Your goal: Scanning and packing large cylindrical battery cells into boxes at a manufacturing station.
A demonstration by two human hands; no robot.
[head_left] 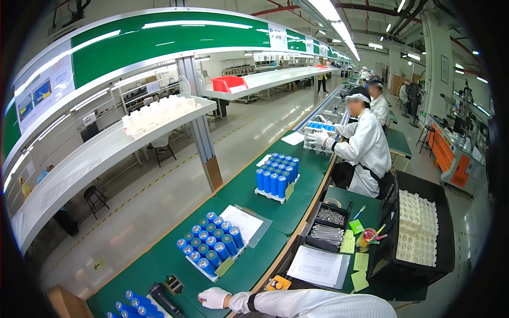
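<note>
At the near left edge of the green desk (254, 191) stands a rack of blue cylindrical cells (130, 307), only partly in view at the bottom. Just right of it lies a black handheld tool (161, 298), its long axis running from far left toward near right, so its near end points down toward the lower edge. A small black and yellow block (174, 284) sits just beyond the tool.

Right of these, one gloved hand (213, 298) rests on the desk, reaching in from the right on a white sleeve with a dark wrist strap. Which hand it is cannot be told for sure, though the sleeve coming across from the right suggests the right one. Its grip is loosely curled, fingers toward the tool, holding nothing. The tool lies to the left of the hand, near but apart from it. The other hand is out of view.

Farther off and up to the right stands a full tray of blue cells (211, 243) with a paper sheet (241, 221) beside it, then another tray of cells (278, 177). At the far right a co-worker in white (366, 148) handles a tray.
</note>
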